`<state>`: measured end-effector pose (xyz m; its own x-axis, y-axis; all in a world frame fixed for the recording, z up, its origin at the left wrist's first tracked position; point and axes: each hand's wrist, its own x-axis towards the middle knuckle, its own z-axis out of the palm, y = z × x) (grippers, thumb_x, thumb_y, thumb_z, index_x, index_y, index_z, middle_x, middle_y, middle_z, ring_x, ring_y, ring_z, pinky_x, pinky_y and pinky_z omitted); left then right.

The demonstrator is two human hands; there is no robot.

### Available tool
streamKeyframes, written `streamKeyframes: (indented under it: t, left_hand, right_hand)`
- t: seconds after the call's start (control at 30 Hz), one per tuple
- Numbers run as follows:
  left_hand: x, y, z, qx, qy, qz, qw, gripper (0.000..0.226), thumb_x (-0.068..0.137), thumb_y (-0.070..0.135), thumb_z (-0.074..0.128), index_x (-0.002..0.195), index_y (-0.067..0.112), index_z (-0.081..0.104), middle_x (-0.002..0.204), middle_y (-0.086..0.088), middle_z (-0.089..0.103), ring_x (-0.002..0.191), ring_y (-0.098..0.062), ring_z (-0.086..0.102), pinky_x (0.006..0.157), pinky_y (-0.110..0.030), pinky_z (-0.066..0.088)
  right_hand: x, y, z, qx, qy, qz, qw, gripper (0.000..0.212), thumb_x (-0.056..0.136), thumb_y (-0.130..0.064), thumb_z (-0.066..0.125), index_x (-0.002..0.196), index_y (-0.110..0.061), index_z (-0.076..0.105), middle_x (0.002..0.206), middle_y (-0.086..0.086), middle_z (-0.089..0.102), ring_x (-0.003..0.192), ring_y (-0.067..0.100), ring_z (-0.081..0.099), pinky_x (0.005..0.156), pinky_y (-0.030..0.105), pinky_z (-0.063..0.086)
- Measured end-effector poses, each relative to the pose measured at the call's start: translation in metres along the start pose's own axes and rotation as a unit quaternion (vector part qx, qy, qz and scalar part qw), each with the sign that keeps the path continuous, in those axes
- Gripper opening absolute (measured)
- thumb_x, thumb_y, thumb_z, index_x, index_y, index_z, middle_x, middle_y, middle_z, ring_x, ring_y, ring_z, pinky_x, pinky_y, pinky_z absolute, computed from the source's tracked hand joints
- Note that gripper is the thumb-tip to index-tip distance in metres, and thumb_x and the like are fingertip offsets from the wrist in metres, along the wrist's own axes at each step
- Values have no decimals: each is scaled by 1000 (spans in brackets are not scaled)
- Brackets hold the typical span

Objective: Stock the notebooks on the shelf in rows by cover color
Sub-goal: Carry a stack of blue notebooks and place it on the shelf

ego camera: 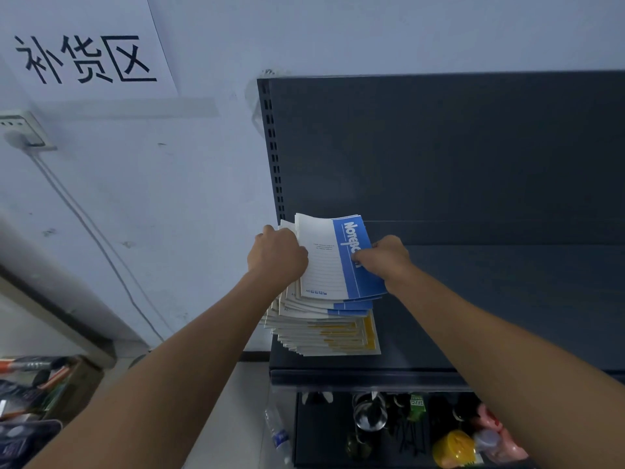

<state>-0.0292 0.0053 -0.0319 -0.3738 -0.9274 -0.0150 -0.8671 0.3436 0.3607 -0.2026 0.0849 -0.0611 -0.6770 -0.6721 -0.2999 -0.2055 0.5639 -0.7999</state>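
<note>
Now both my hands — left point(277, 253) and right point(385, 255) — pinch the top blue notebooks point(338, 258) at their side edges — thin, floppy covers, likely to slide.

Both arms reach forward and away from the body, bare to the elbow. The left forearm point(189, 350) rises from the near left, the right forearm point(490, 333) from the near right, and they converge toward the far middle. The left hand point(277, 253) shows its back, knuckles up, fingers curled at the left edge of the top notebook point(326, 265). Its fingertips are hidden, so it probably grips that edge. The right hand point(385, 257) pinches the same notebook's right side, thumb on the cover. The wrists are straight and level with each other.
</note>
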Motion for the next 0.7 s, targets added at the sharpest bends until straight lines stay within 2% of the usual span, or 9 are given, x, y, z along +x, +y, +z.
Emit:
streamKeyframes:
  t: [0.1,0.23,0.37,0.47,0.6,0.7]
  left_hand:
    - [2,6,0,-35,-16,-5,999,23,92,26,53,74,11,51,97,-10,58,94,-29,59,67,-35,47]
    - [2,20,-7,-86,-24,-20,996,13,91,22,56,94,9,59,92,-4,64,82,-23,61,63,-30,48]
    - [5,27,-15,-143,-28,-76,986,7,84,15,56,81,10,54,79,-2,57,66,-18,52,55,-24,38]
    - [7,28,-19,-178,-28,-94,979,7,84,13,56,89,8,57,84,-4,60,70,-20,55,60,-26,42]
    - [9,28,-25,-146,-17,-77,986,7,88,17,58,91,11,55,82,0,58,69,-16,54,57,-25,41]
    - [13,26,-29,-158,-22,-77,984,10,88,19,59,93,10,57,89,-2,63,78,-21,62,62,-28,51]
  right_hand:
    - [2,1,0,8,-17,9,1000,34,85,-24,77,110,-6,61,110,7,68,98,23,66,66,31,49]
    - [3,2,6,-9,-24,-4,1000,34,88,-25,77,112,-8,59,107,5,66,93,20,63,62,29,46]
    - [1,0,5,-53,7,-23,998,37,86,-31,79,107,-10,56,95,0,60,88,18,61,58,26,45]
    - [1,-3,3,-69,13,-31,997,33,85,-29,79,103,-11,56,89,-2,59,85,18,61,59,27,46]
    - [1,-8,7,-62,13,-51,997,31,86,-28,78,101,-11,56,89,-3,59,86,17,62,71,33,55]
    - [3,-12,8,-44,8,-58,997,30,86,-26,78,102,-9,59,91,-1,62,84,18,64,74,34,58]
